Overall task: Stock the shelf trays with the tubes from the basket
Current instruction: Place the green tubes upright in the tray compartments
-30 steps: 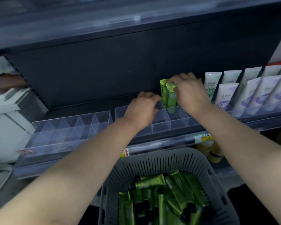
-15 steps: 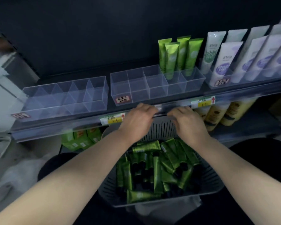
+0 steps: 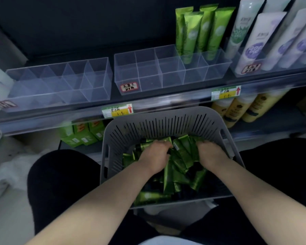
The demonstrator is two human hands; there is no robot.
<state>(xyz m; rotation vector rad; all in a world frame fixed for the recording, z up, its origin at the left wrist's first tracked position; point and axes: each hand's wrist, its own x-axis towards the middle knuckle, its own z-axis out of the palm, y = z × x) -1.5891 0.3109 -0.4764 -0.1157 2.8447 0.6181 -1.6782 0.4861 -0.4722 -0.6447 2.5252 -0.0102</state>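
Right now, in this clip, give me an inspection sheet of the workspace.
Surface: shelf carries clear trays.
Job's things: four green tubes upright in the middle tray; left tray empty; many tubes left in the grey basket.
Clutter: white tubes at right; yellow bottles and green boxes below.
Grippers: left hand and right hand both in the basket, fingers among tubes; grip unclear.
Cables: nothing seen.
Surroundings: dark shelf backing, dim light.

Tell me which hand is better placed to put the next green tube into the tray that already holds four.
Probably the right hand. Both hands are down in the basket among the tubes, but the standing tubes fill the right end of the middle tray, up on its side; the left hand would cross over.
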